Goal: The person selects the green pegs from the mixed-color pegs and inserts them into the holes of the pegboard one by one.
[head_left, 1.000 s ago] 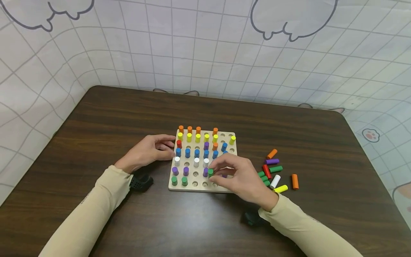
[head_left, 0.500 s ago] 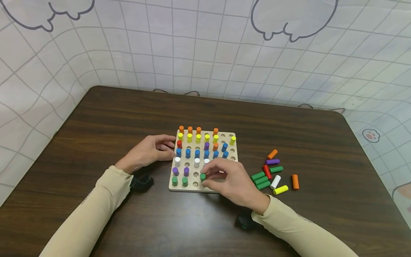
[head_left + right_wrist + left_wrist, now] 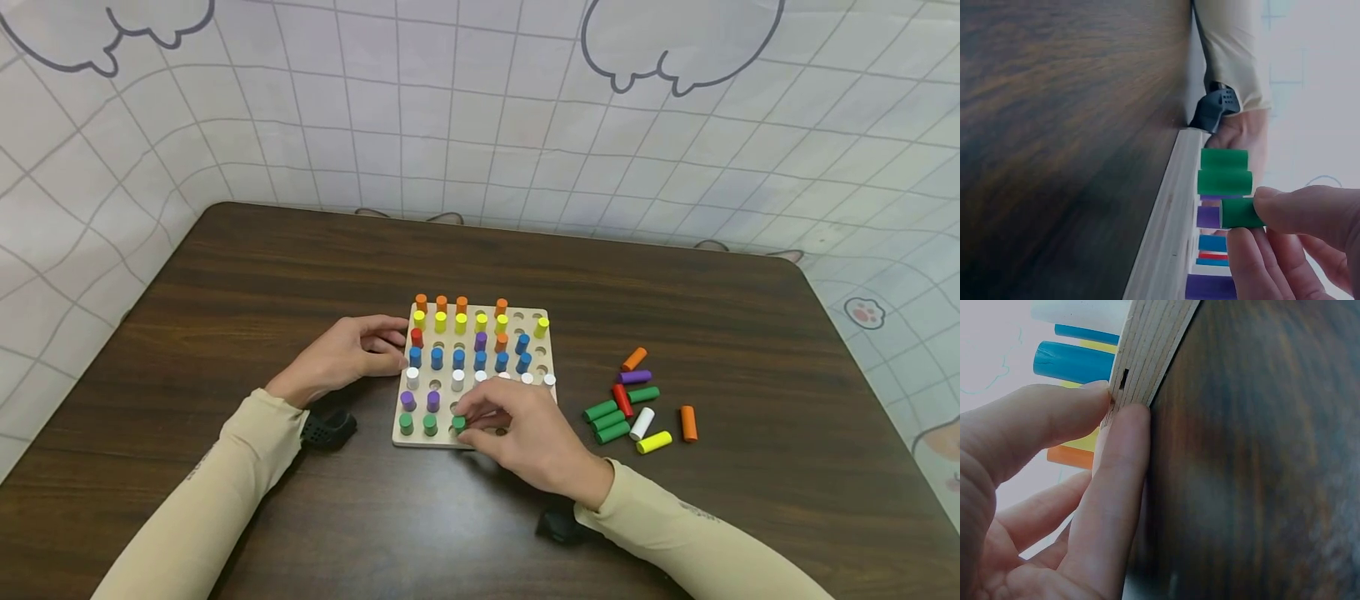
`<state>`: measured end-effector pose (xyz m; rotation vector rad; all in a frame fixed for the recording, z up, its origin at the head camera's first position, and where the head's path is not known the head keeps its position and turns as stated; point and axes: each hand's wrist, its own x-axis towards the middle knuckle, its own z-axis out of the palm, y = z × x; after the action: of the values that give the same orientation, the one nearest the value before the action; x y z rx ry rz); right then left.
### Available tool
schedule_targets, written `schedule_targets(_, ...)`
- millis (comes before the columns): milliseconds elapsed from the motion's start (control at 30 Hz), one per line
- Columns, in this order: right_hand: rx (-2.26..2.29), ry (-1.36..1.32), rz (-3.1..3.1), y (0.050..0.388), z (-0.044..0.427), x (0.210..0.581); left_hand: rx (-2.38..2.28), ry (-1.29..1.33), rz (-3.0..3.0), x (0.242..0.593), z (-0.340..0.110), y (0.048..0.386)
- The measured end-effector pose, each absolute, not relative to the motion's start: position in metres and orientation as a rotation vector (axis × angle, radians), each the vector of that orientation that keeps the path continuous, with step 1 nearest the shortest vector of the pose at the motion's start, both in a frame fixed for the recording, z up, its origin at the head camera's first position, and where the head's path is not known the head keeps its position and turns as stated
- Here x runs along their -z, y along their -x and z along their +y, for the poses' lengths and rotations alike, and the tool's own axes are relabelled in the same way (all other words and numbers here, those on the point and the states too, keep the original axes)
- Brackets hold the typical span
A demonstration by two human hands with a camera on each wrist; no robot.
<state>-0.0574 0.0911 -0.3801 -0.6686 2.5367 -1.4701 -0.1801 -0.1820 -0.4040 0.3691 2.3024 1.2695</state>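
The work looks well past half done, judging by how many holes are filled. On the square, pale plywood pegboard (image 3: 417,439), the blue cylindrical pegs (image 3: 458,359) fill their row except for the rightmost hole, the yellow cylindrical pegs (image 3: 461,323) lack one near the right end, and the white cylindrical pegs (image 3: 457,380) leave the second hole bare. Four orange cylindrical pegs (image 3: 441,305) stand in the far row, with three empty holes (image 3: 518,317) there. The red-led third row mixes colours and also has gaps.

Least complete, it seems, is the nearest row: two upright green cylindrical pegs (image 3: 430,425) stand at its left. The right hand (image 3: 528,433) pinches another short, green, apparently wooden peg (image 3: 1241,213) between thumb and fingers, over the third place; the right wrist view shows its lower end clear of the board, so it is not yet seated. The right hand hides part of the two nearest rows. The left hand (image 3: 341,354), fingers relaxed, touches the board's left edge.

Left to place, presumably, are ten loose cylindrical pegs (image 3: 611,431) on the dark wood-grain tabletop (image 3: 337,258) to the right: four green, two orange, and one each of purple, red, white and yellow
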Motion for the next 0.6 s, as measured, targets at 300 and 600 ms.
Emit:
schedule_targets(300, 1.381, 0.779, 2.637, 0.0576, 0.084, 0.3858, -1.268, -0.362, 2.304, 0.4041, -0.183, 0.1802)
schedule_targets(600, 1.324, 0.826, 2.714, 0.0583, 0.0817, 0.3887, -1.281, -0.361, 2.293, 0.4031, -0.182, 0.1795)
